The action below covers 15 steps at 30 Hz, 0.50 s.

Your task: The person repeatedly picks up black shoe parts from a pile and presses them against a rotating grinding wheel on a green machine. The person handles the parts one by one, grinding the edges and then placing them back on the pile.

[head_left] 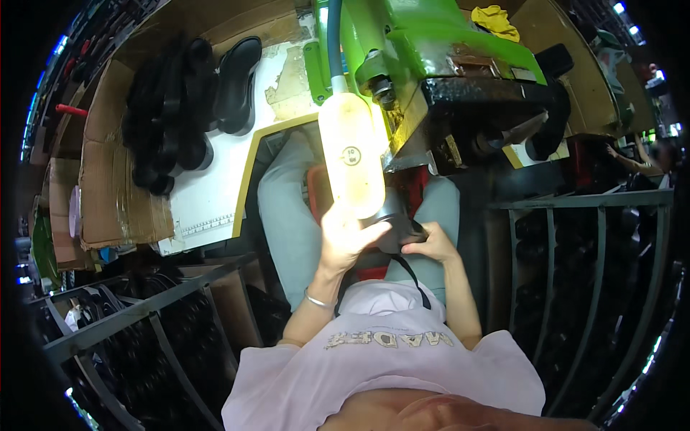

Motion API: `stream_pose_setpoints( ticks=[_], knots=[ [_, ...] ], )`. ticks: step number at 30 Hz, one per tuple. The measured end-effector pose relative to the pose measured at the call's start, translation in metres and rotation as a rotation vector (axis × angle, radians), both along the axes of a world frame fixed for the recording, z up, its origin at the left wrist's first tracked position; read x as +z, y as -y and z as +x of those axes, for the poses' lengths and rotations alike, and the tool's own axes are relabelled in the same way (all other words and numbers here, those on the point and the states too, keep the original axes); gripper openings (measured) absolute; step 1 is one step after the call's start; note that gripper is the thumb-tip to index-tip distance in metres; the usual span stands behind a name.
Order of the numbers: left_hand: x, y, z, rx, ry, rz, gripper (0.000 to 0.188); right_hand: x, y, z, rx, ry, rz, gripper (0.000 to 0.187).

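A black shoe is in front of my lap, below the head of a green machine. My left hand holds its left side with the thumb laid along it; its other fingertips are lost in the lamp's glare. On the other side, my right hand grips the near right end, thumb pressed on top. A bright oval lamp hangs over the work and hides the shoe's far part. Below the shoe dangles a thin black strap; I cannot tell what it belongs to.
Several black shoes stand on a white board at left, walled by cardboard. Metal racks with dark items flank me; the right rack is close. A yellow cloth lies beyond the machine.
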<state>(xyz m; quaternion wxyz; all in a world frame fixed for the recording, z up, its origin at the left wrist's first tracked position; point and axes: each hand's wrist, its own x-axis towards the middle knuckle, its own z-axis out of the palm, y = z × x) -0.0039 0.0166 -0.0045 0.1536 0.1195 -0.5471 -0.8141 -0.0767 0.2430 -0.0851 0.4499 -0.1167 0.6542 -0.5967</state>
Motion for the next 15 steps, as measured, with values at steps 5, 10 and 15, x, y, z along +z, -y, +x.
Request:
stream_pose_setpoints(
  ticks=[5,10,15],
  knots=[
    [-0.008,-0.018,-0.032,-0.23,0.006,-0.007,0.039,-0.004,0.002,0.031,-0.194,0.091,-0.157,0.033],
    [0.003,-0.021,-0.047,-0.119,-0.073,0.023,0.035,-0.004,0.008,0.037,-0.266,0.176,-0.336,0.041],
    [-0.029,-0.02,-0.023,-0.077,-0.022,-0.023,0.031,-0.018,-0.036,0.036,-0.568,0.273,-0.461,0.056]
  ],
)
